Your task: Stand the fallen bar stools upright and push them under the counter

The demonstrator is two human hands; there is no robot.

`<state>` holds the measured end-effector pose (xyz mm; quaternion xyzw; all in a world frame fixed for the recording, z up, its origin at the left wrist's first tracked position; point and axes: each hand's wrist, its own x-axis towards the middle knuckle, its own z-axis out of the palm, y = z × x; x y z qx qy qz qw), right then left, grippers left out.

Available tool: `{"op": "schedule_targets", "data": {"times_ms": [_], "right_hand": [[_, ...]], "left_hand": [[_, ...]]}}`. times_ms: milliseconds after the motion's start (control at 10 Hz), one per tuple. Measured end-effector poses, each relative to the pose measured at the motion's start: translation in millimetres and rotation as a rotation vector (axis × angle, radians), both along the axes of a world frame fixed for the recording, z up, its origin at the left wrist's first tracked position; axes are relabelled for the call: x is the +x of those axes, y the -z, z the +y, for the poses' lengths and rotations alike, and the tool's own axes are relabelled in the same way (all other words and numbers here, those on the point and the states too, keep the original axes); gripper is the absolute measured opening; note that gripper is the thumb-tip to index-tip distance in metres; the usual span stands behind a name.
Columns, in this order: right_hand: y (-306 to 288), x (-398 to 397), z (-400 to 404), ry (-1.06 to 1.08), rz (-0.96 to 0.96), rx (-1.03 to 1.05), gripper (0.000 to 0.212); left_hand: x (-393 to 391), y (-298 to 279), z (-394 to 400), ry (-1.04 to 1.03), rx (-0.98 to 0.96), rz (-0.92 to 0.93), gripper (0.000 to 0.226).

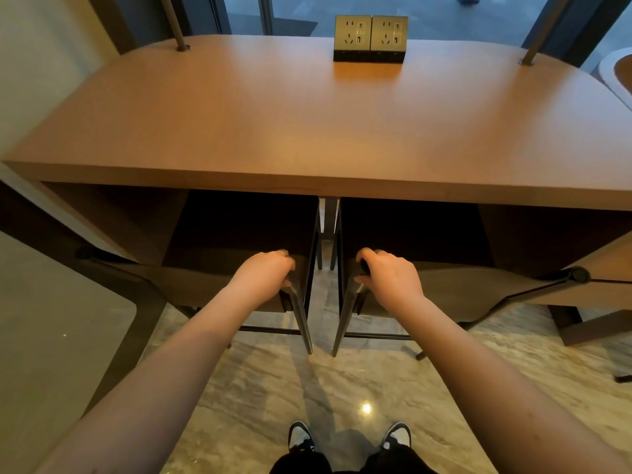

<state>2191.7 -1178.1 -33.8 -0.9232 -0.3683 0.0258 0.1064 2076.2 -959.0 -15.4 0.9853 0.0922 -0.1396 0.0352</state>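
Head view, looking down: you have both bar stools standing upright side by side at the near edge of the counter [307, 124], with most of each seat already in the shadow beneath the top. Your left hand [265, 275] is curled over the back corner of the left stool [219, 285], fingers wrapped round the top of its frame, and your right hand [390, 277] grips the matching corner of the right stool [444, 289] the same way, thumb on the near side. Gripping at the two inner corners looks deliberate: it lets you steer both stools at once and keep the narrow gap between them even, so the legs do not clash. The slanted rear legs [304, 323] come down to the marble floor [273, 388] near your shoes [301, 436], which suggests the stools are nearly home but not quite, since their backs lie on the near side of the counter's edge (how far the seats reach underneath is lost in the dark). A short, level push away from you would probably finish it. Mind the counter's side panels to the left and right. On the far side of the top sits a pair of socket blocks [371, 37], well clear of the work.
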Motion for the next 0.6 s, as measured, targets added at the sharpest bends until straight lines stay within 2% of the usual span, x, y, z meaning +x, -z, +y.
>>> {"op": "schedule_targets", "data": {"times_ms": [300, 400, 500, 600], "right_hand": [[2, -5, -2, 0.039, -0.015, 0.037, 0.039], [3, -8, -1, 0.027, -0.022, 0.03, 0.042], [0, -8, -2, -0.007, 0.038, 0.017, 0.061], [-11, -20, -11, 0.004, 0.122, 0.22, 0.076]], "left_hand": [[2, -4, -3, -0.006, 0.028, 0.047, 0.04], [-1, -7, -3, -0.02, -0.013, 0.034, 0.05], [-7, -10, -7, -0.056, -0.081, -0.013, 0.072], [-18, -12, -16, -0.072, -0.046, -0.124, 0.088]]}}
